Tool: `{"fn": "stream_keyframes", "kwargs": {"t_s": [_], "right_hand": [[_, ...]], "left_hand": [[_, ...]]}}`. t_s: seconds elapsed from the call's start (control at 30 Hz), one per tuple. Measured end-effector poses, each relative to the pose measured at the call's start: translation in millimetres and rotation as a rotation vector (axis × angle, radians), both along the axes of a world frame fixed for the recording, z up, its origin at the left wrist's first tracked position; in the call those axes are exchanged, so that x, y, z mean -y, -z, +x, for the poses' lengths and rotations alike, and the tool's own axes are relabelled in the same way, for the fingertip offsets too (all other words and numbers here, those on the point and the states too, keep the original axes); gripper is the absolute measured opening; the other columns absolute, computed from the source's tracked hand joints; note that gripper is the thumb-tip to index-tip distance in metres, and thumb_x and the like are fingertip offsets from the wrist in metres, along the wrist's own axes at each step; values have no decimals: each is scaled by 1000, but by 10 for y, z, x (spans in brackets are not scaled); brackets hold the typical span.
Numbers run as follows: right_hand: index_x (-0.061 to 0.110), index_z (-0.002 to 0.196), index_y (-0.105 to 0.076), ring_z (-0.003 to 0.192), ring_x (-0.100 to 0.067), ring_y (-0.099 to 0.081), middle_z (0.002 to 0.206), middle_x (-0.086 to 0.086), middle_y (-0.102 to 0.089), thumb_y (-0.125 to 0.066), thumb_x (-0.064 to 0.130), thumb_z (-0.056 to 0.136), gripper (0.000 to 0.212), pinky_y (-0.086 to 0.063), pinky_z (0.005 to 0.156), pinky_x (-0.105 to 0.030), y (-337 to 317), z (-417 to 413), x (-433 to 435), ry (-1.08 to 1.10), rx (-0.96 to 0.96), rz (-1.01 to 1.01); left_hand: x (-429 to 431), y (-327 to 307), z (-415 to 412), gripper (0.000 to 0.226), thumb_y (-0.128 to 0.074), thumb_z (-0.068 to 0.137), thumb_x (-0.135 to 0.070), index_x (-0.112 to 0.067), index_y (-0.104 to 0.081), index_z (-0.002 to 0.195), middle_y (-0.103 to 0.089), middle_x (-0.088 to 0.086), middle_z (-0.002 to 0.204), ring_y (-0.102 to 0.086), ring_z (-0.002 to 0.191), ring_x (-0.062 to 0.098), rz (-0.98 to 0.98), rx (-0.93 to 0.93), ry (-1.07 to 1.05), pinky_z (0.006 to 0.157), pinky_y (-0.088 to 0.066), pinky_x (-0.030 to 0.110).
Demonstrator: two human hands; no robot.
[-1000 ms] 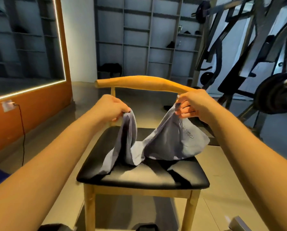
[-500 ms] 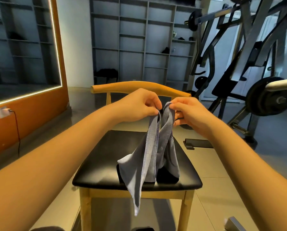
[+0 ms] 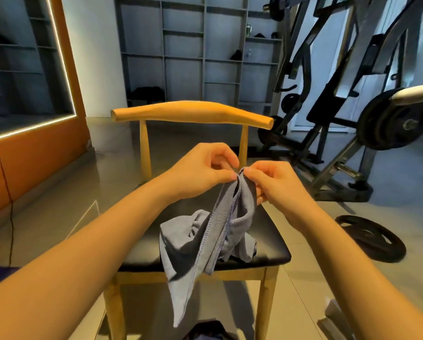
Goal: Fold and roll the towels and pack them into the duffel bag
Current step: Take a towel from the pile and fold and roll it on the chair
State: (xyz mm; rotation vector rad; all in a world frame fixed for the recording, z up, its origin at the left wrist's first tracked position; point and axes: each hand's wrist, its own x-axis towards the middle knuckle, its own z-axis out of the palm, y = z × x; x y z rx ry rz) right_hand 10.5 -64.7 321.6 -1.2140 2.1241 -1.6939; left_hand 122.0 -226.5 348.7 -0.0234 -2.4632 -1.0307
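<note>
1. left hand [image 3: 203,171] and right hand [image 3: 276,185]: fingertips pinch the top corners of the grey towel [image 3: 212,239] together.
2. towel: hangs bunched over the black seat of the chair [image 3: 274,251], one end past its front edge.

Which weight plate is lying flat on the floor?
The black plate right of the chair; the big one stands upright on the barbell.

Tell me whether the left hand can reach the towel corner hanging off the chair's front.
Probably yes: nothing lies between the left hand and that hanging corner, but it pinches the towel at its top, so it must let go first.
</note>
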Motion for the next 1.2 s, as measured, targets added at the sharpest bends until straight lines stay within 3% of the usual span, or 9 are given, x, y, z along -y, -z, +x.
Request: {"fn": "stream_keyframes", "kwargs": {"t_s": [0.17,0.27,0.5,0.73,0.8,0.9,1.0,1.07,1.2], "right_hand": [[2,94,-77,68,-12,-71,80,-9,-76,-67,13,95,15,-53,56,-19,126,9,-39,-23,53,-121],[4,100,-76,78,-16,-74,88,-9,-78,-66,14,95,15,-56,61,-22,140,-13,-49,-51,66,-100],[2,105,-76,81,-18,-74,92,-13,-77,-63,8,96,16,-57,62,-23,152,-28,-68,-127,56,-53],[0,90,-72,71,-9,-69,76,-4,-73,-63,3,93,10,-52,58,-17,337,-56,-106,-36,66,-8],[2,87,-70,71,-11,-68,75,-3,-70,-62,3,92,10,-54,60,-21,403,-93,-160,18,146,-26],[-1,89,-69,77,-21,-67,85,-15,-67,-62,5,91,9,-57,64,-28,511,-137,-258,79,245,-57],[-4,99,-70,92,-30,-71,100,-23,-71,-63,7,93,14,-61,74,-35,606,-142,-336,176,290,-76],[0,99,-72,99,-32,-72,105,-21,-72,-65,7,93,12,-62,75,-35,656,-133,-362,226,307,-92],[-1,105,-71,105,-34,-70,109,-21,-72,-61,2,92,17,-62,86,-44,730,-140,-392,287,328,-115]], "left_hand": [[-3,187,-99,8,-76,90,-19,-12,-76,94,-76,1,88,-73,86,17,35,-84,-16,84,-61,40],[1,234,-118,9,-74,91,-18,-10,-77,95,-76,0,89,-72,86,16,57,-105,12,84,-61,40],[-19,319,-144,5,-73,92,-19,-14,-74,93,-72,-6,86,-69,83,11,-7,-182,9,78,-59,33],[-105,604,26,22,-81,85,-14,-4,-66,97,-71,15,79,-66,66,15,277,-18,-14,62,-53,22],[-144,859,191,28,-85,81,-20,-6,-64,94,-68,14,74,-61,60,12,189,66,-77,58,-51,25],[-229,1351,545,43,-85,74,-50,-19,-57,82,-59,2,64,-50,56,8,-38,209,-237,59,-47,34],[-341,1746,822,53,-73,72,-71,-24,-48,74,-50,-6,62,-45,56,9,-306,323,-308,53,-36,28],[-359,1912,881,50,-72,78,-64,-25,-43,71,-45,-8,64,-41,56,10,-441,330,-316,51,-29,28],[-260,2024,936,32,-68,85,-38,-25,-44,68,-47,-4,73,-45,67,19,-506,358,-362,54,-29,34]]}}
